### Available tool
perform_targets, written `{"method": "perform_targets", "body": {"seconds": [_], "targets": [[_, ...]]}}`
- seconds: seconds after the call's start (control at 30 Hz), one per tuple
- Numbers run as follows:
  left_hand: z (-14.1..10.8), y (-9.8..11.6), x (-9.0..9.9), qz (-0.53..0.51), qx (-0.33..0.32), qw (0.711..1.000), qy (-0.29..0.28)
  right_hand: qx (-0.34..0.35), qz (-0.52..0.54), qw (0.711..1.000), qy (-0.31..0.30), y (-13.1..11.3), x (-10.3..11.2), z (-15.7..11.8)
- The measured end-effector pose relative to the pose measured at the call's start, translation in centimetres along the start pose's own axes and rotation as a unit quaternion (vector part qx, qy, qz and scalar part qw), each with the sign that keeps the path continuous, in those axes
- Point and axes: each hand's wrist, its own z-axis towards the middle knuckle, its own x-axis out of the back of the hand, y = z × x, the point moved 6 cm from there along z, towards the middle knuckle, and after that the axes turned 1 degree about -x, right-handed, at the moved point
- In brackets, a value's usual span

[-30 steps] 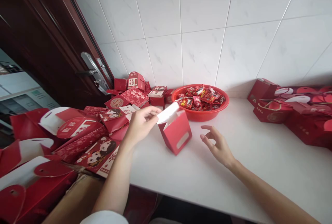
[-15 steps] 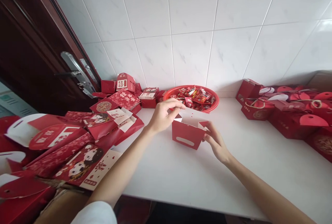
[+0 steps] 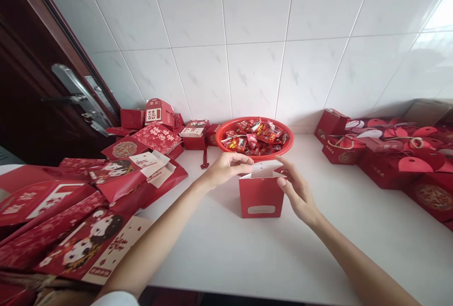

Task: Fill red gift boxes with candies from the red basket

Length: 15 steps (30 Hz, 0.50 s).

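A red paper box point(image 3: 262, 198) with a white label patch stands upright on the white table, its top open and its white inside showing. At its upper left corner is my left hand point(image 3: 228, 170), thumb and fingers pinched on the edge. My right hand point(image 3: 297, 190) grips the upper right edge, thumb on the front and fingers behind. Just behind the box sits a red oval basin point(image 3: 219, 144) full of wrapped candies point(image 3: 253, 137).
Many red printed boxes and flattened cartons point(image 3: 102, 235) pile up at the left. Finished-looking red boxes with cord handles point(image 3: 380, 162) crowd the right. A tiled wall point(image 3: 255, 74) closes the back; a dark door point(image 3: 31, 60) stands at the left.
The box has gone from tilted to upright and sits lower in view. My left hand has moved down onto its top edge. The camera view has shifted slightly to the right.
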Motion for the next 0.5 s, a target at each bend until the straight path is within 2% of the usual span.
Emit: {"method": "perform_targets", "body": {"seconds": [0.2, 0.5], "targets": [[0.1, 0.5, -0.4, 0.027, -0.004, 0.999, -0.045, 0.005, -0.015, 1.000, 0.018, -0.4, 0.0, 0.2], [-0.5, 1.4, -1.2, 0.099, -0.030, 0.994, -0.044, -0.005, 0.001, 1.000, 0.029, -0.2, 0.0, 0.1]]}}
